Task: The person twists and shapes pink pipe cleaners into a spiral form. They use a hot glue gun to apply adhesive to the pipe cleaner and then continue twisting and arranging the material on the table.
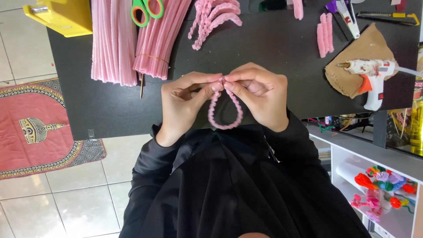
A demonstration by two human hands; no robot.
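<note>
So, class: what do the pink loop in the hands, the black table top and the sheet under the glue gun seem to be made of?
Pink loop: looks like chenille pipe cleaner, fuzzy and matte; its bristly surface holds a bent shape, so probably a wire core.
Black table top: smooth with a slight sheen, likely laminate or painted board; cannot tell which.
Sheet under the glue gun: brown, matte, ragged-edged, seemingly cardboard.

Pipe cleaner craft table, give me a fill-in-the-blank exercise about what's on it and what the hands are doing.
1. The left hand and right hand pinch together the ends of a pink pipe cleaner bent into a ____.
2. The scissors lying on the pink pipe cleaner bundles have ____ handles.
3. The glue gun rests on a piece of ____.
4. The box at the table's far left corner is ____.

Missing words: loop; green; cardboard; yellow
</note>
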